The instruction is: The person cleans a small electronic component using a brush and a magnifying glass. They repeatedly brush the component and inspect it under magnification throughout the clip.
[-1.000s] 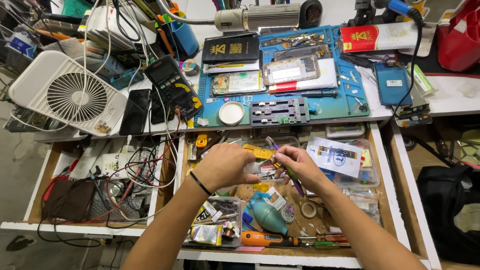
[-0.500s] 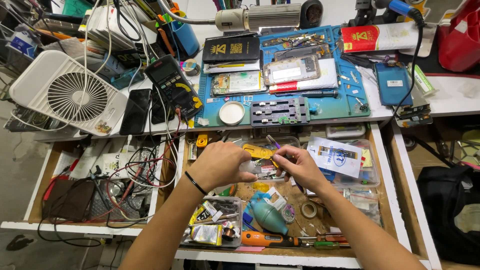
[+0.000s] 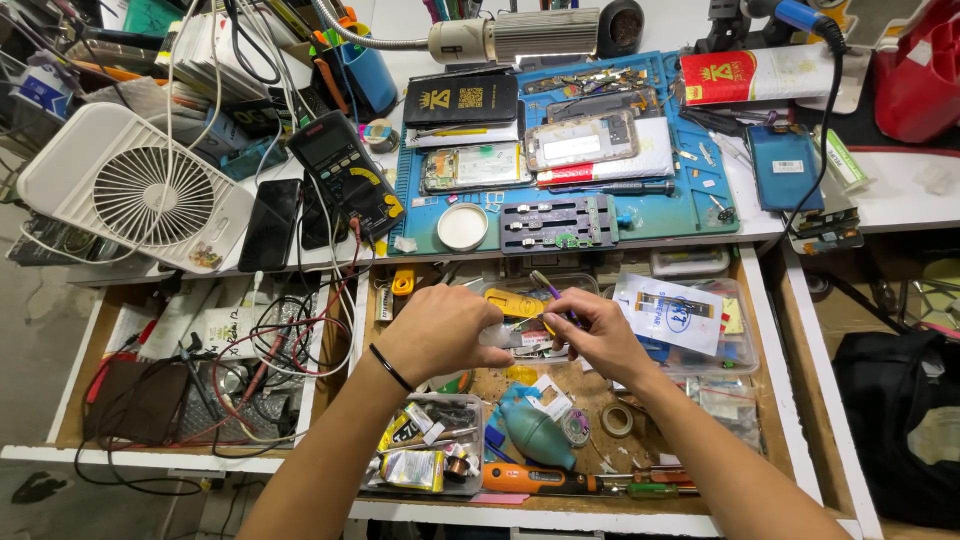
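Note:
Both my hands hover over the open middle drawer (image 3: 752, 330). My left hand (image 3: 440, 330), with a black band on its wrist, pinches a small pale translucent piece (image 3: 497, 336) at its fingertips. My right hand (image 3: 592, 332) meets it from the right, fingers closed around a thin purple-handled tool (image 3: 543, 284) whose end sticks up behind the knuckles. The tool's working tip is hidden between my fingers. A yellow flat item (image 3: 512, 302) lies in the drawer just behind the hands.
A blue work mat (image 3: 700, 210) with opened phones and a grey clamp jig (image 3: 560, 222) lies behind. A white fan (image 3: 130, 190), multimeter (image 3: 340, 170) and cables crowd the left. A teal air blower (image 3: 535, 432), tape roll (image 3: 617, 419) and orange screwdriver (image 3: 530, 480) lie in the drawer.
My hands have drawn closer together until the fingertips meet. The purple tool, earlier slanting down past my right hand, now shows only its upper end.

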